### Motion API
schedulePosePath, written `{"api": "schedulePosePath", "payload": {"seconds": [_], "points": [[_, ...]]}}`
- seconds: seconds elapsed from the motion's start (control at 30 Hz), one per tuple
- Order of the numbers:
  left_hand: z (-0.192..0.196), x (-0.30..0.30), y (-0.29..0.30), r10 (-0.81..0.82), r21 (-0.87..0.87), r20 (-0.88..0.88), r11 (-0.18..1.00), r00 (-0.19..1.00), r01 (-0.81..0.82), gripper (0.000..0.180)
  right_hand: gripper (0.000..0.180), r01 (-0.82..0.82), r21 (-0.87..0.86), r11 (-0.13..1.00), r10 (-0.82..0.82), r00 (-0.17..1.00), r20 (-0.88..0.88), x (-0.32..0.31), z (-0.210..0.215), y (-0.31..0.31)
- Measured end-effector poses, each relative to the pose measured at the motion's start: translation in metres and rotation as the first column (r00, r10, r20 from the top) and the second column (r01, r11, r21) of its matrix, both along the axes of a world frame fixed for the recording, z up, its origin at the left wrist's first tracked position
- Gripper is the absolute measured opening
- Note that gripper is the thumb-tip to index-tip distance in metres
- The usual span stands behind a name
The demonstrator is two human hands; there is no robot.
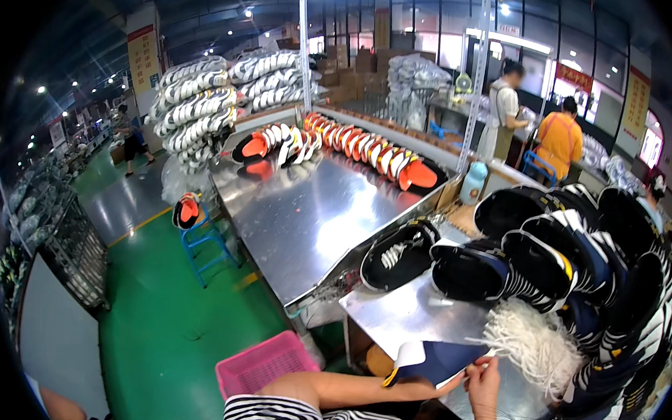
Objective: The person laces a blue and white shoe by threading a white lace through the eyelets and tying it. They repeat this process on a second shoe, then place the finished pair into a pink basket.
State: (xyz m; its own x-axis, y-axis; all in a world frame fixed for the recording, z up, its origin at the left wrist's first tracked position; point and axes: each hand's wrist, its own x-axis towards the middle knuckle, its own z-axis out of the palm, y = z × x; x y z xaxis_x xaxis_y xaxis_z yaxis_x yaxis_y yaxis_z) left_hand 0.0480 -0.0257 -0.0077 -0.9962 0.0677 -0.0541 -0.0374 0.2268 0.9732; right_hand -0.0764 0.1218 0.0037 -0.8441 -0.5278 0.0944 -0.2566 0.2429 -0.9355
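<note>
A navy shoe upper [444, 360] with white and yellow parts lies over my left forearm at the near edge of the metal worktable [399, 314]. My left hand [454, 383], partly hidden by the upper, is closed on its near edge. Just to the right, my right hand [483, 384] is closed, its thumb and fingers pinching a white shoelace [490, 353] at the upper's right end. A bundle of white shoelaces [535, 347] lies right beyond this hand. Behind it are piled dark shoe uppers [467, 272] with white stripes; a black one [399, 254] shows white lacing.
A long metal table [297, 215] stretches ahead, with rows of orange-and-white shoes [370, 152]. A pink basket [265, 363] stands left of my arm, and a blue stool [204, 248] on the green floor. A pale blue bottle [473, 182] stands beyond the pile. Two people work further back.
</note>
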Motion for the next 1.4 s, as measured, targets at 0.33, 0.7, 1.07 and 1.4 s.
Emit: {"api": "schedulePosePath", "payload": {"seconds": [0.33, 0.7, 1.07, 1.4], "points": [[-0.013, -0.041, -0.027, 0.229, 0.467, 0.089, 0.85, 0.969, -0.243, 0.037, 0.027, 0.038, 0.001, 0.999, -0.032, 0.871, -0.491, -0.038, 0.002, 0.06], [0.027, -0.048, -0.052, 0.006, -0.177, 0.085, 0.984, 0.996, 0.009, 0.051, 0.029, 0.311, -0.328, 0.892, -0.125, 0.868, 0.481, -0.042, -0.04, 0.03], [0.025, -0.041, -0.028, -0.094, -0.64, -0.402, 0.74, 0.911, -0.206, 0.02, 0.017, 0.222, -0.053, 0.974, -0.173, 0.869, 0.464, 0.02, -0.018, 0.037], [0.037, -0.049, -0.051, 0.047, -0.496, -0.486, 0.808, 0.873, -0.319, 0.02, 0.015, -0.324, 0.089, 0.942, 0.246, 0.844, 0.477, 0.056, -0.004, 0.048]]}}
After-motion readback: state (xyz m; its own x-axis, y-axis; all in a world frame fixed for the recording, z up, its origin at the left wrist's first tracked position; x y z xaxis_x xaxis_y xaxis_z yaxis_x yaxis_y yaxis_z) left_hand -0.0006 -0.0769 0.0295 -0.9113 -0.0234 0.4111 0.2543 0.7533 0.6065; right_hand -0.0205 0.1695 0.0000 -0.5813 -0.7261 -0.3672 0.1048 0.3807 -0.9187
